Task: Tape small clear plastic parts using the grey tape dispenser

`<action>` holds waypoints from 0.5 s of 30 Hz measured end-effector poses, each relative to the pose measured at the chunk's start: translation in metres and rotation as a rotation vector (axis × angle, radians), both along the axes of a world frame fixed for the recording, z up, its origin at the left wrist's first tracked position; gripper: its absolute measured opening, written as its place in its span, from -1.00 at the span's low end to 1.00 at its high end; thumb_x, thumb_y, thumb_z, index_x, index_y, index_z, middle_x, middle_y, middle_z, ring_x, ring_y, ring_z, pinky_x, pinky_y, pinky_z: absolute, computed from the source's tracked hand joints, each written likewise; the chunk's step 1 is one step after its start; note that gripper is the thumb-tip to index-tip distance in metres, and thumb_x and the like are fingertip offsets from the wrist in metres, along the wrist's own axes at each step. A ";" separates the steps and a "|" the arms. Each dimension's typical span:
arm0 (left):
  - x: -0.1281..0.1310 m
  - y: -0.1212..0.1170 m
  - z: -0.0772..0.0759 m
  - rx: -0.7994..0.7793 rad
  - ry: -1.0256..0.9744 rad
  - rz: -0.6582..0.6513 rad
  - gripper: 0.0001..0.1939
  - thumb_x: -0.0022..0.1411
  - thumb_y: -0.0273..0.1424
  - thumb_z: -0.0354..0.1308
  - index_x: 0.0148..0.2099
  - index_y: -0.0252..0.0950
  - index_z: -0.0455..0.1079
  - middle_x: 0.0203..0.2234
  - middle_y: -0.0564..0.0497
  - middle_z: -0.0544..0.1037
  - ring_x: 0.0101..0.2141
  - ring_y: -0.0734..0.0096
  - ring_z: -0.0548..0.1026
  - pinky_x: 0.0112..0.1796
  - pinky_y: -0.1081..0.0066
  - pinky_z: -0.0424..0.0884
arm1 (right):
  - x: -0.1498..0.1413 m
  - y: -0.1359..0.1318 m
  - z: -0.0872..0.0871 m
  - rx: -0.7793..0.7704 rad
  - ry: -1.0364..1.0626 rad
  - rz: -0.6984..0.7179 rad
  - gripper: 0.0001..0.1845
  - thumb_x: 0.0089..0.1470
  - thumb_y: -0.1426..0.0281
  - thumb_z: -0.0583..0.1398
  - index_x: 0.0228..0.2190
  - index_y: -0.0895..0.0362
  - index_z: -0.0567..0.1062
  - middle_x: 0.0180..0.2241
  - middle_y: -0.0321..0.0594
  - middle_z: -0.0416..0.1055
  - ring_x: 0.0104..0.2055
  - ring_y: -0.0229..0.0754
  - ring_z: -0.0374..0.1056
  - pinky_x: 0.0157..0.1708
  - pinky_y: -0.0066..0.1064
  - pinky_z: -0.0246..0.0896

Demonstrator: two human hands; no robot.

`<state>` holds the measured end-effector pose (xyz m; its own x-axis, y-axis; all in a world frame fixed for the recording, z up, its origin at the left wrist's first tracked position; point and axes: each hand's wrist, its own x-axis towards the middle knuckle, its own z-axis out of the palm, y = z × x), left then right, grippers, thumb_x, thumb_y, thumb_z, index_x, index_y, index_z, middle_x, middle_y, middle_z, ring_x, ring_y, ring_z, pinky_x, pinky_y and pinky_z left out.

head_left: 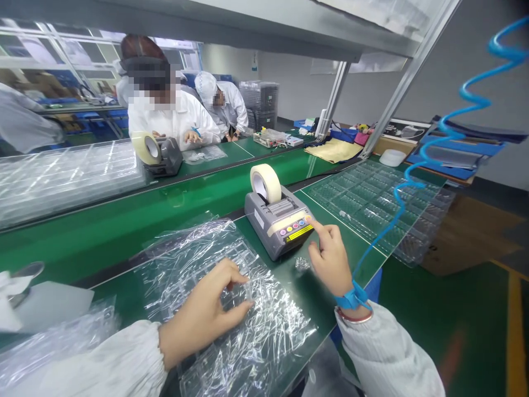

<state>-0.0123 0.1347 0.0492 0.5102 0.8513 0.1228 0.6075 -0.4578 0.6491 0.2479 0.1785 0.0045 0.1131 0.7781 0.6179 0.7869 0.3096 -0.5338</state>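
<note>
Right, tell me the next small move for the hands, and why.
I'd probably bring the right hand across from the tape dispenser to the clear plastic film. Its fingertip is at the dispenser's front edge, while the left hand is pinching the film nearby, so that looks like where the right hand is needed.

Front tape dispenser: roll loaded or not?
Loaded: a cream tape roll stands upright in the top rear of the grey tape dispenser.

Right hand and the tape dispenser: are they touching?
Touching. The head view shows the right hand, its index fingertip on the front corner of the tape dispenser, beside its coloured buttons.
</note>
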 end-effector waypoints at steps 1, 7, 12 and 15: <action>0.000 0.000 0.000 0.003 0.000 -0.001 -0.87 0.14 -0.42 0.07 -0.25 -0.23 0.16 -0.36 0.05 0.28 -0.36 0.42 0.29 -0.35 0.36 0.31 | -0.001 0.000 -0.001 0.013 0.039 -0.016 -0.57 -0.07 0.58 0.03 -0.11 0.11 0.38 -0.37 -0.24 0.15 -0.43 -0.22 0.19 -0.39 -0.35 0.20; 0.000 0.002 -0.002 0.022 -0.008 -0.010 -0.85 0.13 -0.43 0.08 -0.25 -0.23 0.16 -0.35 0.04 0.28 -0.35 0.40 0.30 -0.34 0.35 0.31 | -0.005 -0.004 -0.021 0.077 0.028 -0.002 -0.88 0.04 0.41 0.14 -0.38 0.09 0.50 -0.48 -0.29 0.17 -0.50 -0.28 0.17 -0.48 -0.40 0.15; -0.002 0.002 -0.003 0.027 -0.008 -0.013 -0.85 0.13 -0.43 0.08 -0.24 -0.22 0.16 -0.35 0.05 0.28 -0.35 0.40 0.30 -0.35 0.35 0.31 | 0.006 0.004 -0.031 0.223 -0.277 0.082 -0.79 0.11 0.41 0.11 -0.33 0.06 0.57 -0.55 -0.27 0.20 -0.52 -0.28 0.15 -0.53 -0.43 0.07; -0.002 0.002 -0.004 0.026 -0.010 -0.019 -0.85 0.13 -0.43 0.08 -0.25 -0.22 0.16 -0.35 0.05 0.28 -0.35 0.41 0.29 -0.34 0.35 0.30 | 0.017 0.012 -0.030 0.253 -0.373 0.145 -0.75 0.11 0.45 0.08 -0.32 0.02 0.57 -0.59 -0.28 0.23 -0.54 -0.28 0.12 -0.54 -0.42 0.03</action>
